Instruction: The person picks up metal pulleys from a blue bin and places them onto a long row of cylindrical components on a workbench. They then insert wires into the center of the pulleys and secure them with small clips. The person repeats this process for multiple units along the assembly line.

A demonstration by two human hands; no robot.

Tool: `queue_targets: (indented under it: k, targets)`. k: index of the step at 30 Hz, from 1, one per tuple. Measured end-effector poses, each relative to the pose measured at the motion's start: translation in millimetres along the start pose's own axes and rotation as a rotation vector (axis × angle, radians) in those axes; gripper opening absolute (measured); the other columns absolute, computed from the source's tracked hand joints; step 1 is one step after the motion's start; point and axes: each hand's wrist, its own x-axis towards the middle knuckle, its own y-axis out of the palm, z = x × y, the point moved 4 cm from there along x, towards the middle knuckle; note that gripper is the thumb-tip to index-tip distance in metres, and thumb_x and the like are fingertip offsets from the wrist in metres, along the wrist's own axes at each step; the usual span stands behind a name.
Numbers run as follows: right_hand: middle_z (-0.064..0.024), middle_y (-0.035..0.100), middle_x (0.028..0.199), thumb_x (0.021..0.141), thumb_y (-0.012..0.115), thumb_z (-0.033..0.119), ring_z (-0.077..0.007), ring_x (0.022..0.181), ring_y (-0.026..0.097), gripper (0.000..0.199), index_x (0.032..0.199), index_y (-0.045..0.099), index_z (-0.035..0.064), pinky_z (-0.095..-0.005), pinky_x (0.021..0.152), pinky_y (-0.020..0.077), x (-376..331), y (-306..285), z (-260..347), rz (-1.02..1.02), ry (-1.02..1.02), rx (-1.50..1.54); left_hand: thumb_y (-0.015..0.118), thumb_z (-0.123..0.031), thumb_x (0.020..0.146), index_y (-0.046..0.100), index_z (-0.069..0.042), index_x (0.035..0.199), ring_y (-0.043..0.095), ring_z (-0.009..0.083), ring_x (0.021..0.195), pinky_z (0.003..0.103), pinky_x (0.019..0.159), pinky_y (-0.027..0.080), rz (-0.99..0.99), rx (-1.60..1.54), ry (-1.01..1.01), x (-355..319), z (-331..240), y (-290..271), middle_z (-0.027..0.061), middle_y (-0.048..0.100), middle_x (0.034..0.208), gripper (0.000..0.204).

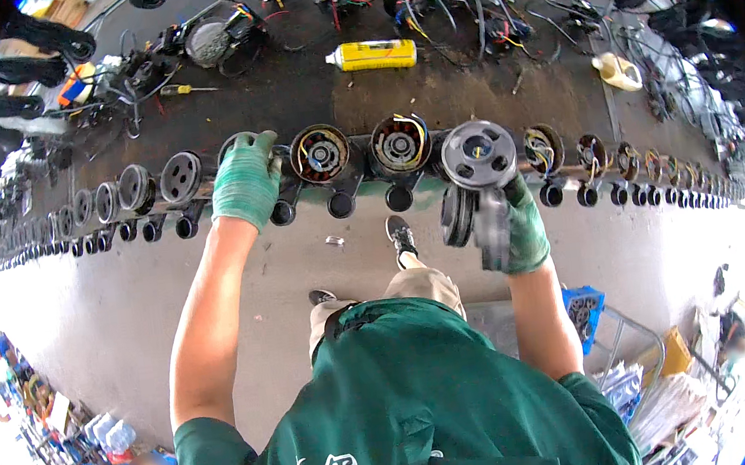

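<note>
My left hand [248, 184], in a green knit glove, lies over a round grey motor cover [231, 145] on the row of motors; its fingers curl over the far rim. My right hand [525, 229], gloved too, is closed around several round grey motor covers. One of these covers [478, 154] faces up with holes around its hub; another cover [457, 216] hangs edge-on below it. Between my hands stand two uncovered motors, a left one [320, 154] and a right one [400, 145], with coils and coloured wires showing. The right fingertips are hidden behind the covers.
Covered motors, such as one motor [181, 177], run off to the left; open motors [543, 149] run to the right. On the dark bench [283, 96] are a yellow spray can [377, 55], a screwdriver [177, 89], a pale bottle [617, 72] and wired parts [222, 40].
</note>
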Motion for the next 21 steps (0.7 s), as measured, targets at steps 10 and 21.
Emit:
queue_targets:
  k: [10, 21]
  targets:
    - [-0.0164, 0.065, 0.131, 0.086, 0.084, 0.023, -0.0301, 0.117, 0.068, 0.076, 0.147, 0.045, 0.0, -0.0433, 0.098, 0.0583, 4, 48, -13, 0.156, 0.066, -0.074, 0.087, -0.025, 0.073, 0.055, -0.008, 0.142, 0.054, 0.0396, 0.129, 0.05, 0.108, 0.047, -0.201, -0.169, 0.3, -20, -46, -44, 0.0191, 0.056, 0.141, 0.078]
    - [-0.0058, 0.063, 0.135, 0.09, 0.08, 0.015, -0.0172, 0.119, 0.062, 0.065, 0.147, 0.05, 0.0034, -0.0379, 0.105, 0.0509, 15, 67, -55, 0.541, 0.347, -0.059, 0.088, -0.024, 0.07, 0.043, -0.02, 0.155, 0.057, 0.0436, 0.125, 0.046, 0.108, 0.049, 0.355, -0.244, 0.72, -16, -126, -34, 0.0229, 0.05, 0.143, 0.096]
